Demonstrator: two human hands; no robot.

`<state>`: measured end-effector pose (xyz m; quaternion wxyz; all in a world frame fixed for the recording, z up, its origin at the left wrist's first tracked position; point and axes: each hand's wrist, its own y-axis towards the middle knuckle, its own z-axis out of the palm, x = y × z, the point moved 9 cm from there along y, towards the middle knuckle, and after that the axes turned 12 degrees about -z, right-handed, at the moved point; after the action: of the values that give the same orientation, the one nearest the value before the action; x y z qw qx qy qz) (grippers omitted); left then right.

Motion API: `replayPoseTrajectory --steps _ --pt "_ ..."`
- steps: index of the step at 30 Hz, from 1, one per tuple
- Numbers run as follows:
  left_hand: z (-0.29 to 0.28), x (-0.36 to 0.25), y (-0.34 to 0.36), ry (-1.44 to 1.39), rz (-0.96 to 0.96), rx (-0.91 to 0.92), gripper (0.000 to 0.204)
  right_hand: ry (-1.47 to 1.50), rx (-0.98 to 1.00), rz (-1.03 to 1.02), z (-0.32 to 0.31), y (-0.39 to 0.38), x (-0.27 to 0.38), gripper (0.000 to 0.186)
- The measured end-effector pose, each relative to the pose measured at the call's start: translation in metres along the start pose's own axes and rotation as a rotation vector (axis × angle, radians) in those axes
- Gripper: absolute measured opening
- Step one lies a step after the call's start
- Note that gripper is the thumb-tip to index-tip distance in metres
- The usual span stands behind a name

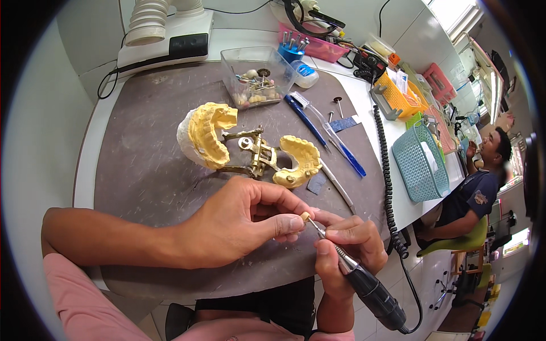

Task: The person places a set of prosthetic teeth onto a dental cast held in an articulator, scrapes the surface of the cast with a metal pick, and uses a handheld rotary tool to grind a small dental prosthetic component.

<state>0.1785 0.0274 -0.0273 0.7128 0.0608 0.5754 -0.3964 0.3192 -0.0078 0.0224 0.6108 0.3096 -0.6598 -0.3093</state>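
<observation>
The small cream-yellow tooth-like piece (305, 216) is pinched between the thumb and forefinger of the left hand (242, 213), over the near part of a broad, scuffed brown-grey work mat (145, 136). Beyond the hands, a hinged brass-coloured metal articulator (260, 156) lies spread out, with a yellow-and-white dental cast (210, 136) at its left end and a yellow horseshoe-shaped dental cast (301, 159) at its right. Farther back stands a clear plastic box (229, 74) of small mixed parts. The right hand (355, 244) grasps a black-and-silver rotary handpiece (374, 292), fingers curled around its metal front. Its slim silver bit (315, 227) meets the piece, or nearly; the contact is too fine to tell.
</observation>
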Motion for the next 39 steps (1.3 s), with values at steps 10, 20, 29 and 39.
replayPoseTrajectory --steps 10,20,29,39 --pt "0.003 -0.002 0.0 -0.015 0.008 -0.018 0.026 -0.076 0.034 -0.001 0.002 0.003 0.005 0.016" --pt "-0.001 -0.002 0.0 0.054 -0.031 -0.057 0.022 -0.091 0.027 0.012 0.003 0.005 0.003 0.015" --pt "0.0 -0.003 0.0 0.05 -0.028 -0.051 0.021 -0.027 -0.007 0.073 -0.002 0.004 0.0 0.013" --pt "0.001 -0.003 0.0 0.06 -0.015 -0.042 0.021 -0.07 0.023 0.087 0.001 0.004 0.0 0.014"
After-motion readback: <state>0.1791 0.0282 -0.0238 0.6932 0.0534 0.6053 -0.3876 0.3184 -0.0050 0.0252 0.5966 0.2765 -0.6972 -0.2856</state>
